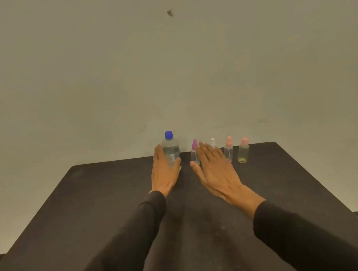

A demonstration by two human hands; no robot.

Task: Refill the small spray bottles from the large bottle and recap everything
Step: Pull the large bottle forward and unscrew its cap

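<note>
A large clear bottle [171, 149] with a blue cap stands upright near the table's far edge. My left hand [164, 172] wraps around its lower part, fingers on the left and thumb on the right. To its right stands a row of small spray bottles: one with a purple top [194, 153], one with a white top [213, 142], one with a pink top [229, 149] and a yellowish one with a pink top [243, 151]. All are capped. My right hand [215, 171] hovers flat and open in front of the purple and white ones, partly hiding them.
The black table [115, 203] runs up to a plain grey wall [169, 72]. Its far right corner lies just beyond the yellowish bottle. My dark sleeves cross the near half of the tabletop.
</note>
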